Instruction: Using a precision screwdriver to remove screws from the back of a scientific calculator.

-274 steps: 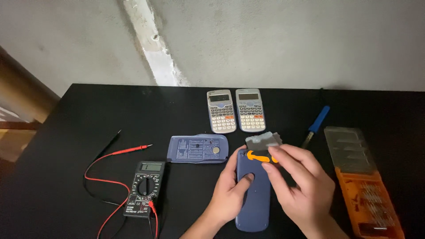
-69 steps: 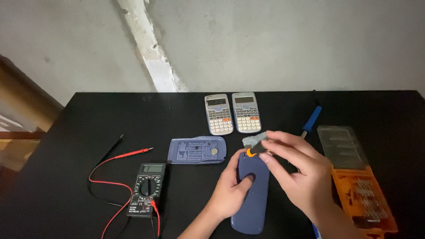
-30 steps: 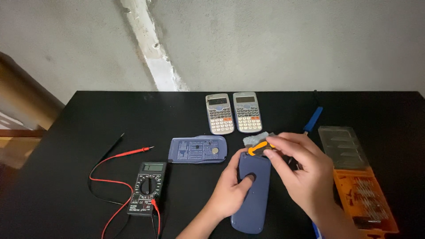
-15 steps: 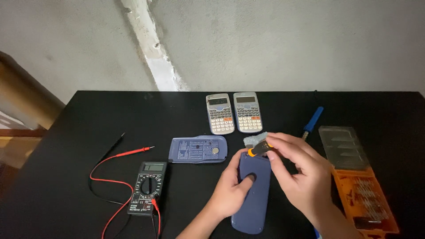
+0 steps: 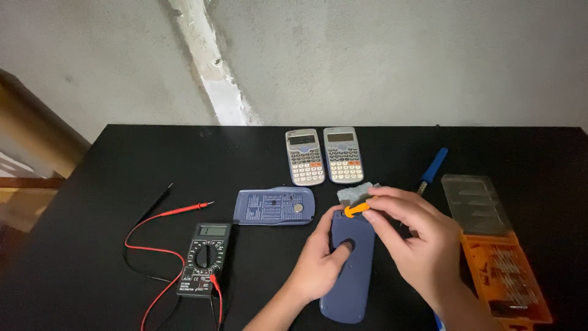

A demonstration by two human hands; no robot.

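Note:
My left hand (image 5: pixel 321 257) presses down on a long blue calculator body (image 5: pixel 346 279) lying face down on the black table (image 5: pixel 92 245), thumb on its back. My right hand (image 5: pixel 416 236) holds a small orange-handled screwdriver (image 5: pixel 356 209) at the top end of that blue body. A small grey part (image 5: pixel 354 194) lies just beyond the screwdriver tip. A detached blue back cover (image 5: pixel 275 206) with a coin cell lies to the left.
Two grey calculators (image 5: pixel 324 155) lie side by side at the back. A multimeter (image 5: pixel 204 258) with red and black leads sits at the left front. A blue-handled tool (image 5: pixel 432 168), a clear lid (image 5: pixel 476 205) and an orange bit case (image 5: pixel 508 274) are at the right.
My right hand has kept shifting slightly with the orange screwdriver at the top of the blue body. My left hand has stayed pressed on it.

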